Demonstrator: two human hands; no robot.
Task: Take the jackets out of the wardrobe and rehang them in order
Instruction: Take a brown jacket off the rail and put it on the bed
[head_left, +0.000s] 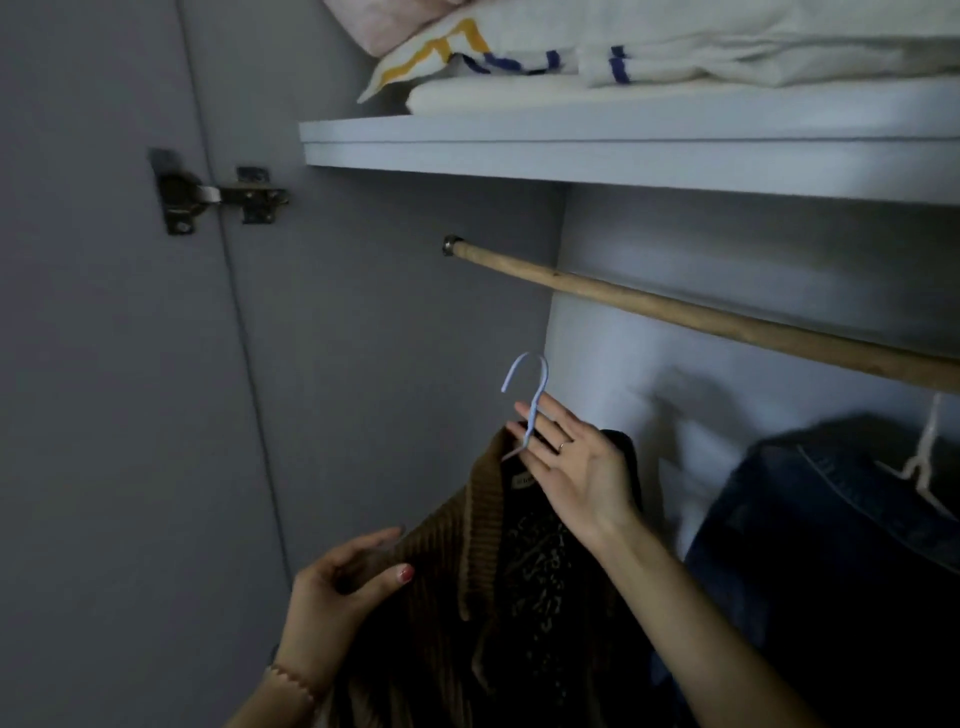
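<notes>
A brown corduroy jacket (447, 551) with a dark patterned lining hangs on a light blue hanger (540, 382), held below the wooden rod (675, 312). My right hand (576, 478) has its fingers stretched out, with the hanger's neck pinched between two of them. The hook is free in the air, lower than the rod's left end. My left hand (337, 587) grips the jacket's left shoulder between thumb and fingers. A dark denim jacket (831, 545) hangs on the rod at the right on a white hanger (924, 457).
A white shelf (571, 150) runs just above the rod and carries folded bedding (675, 47). The open grey wardrobe door (104, 364) with its metal hinge (208, 195) stands at the left. The rod's left stretch is bare.
</notes>
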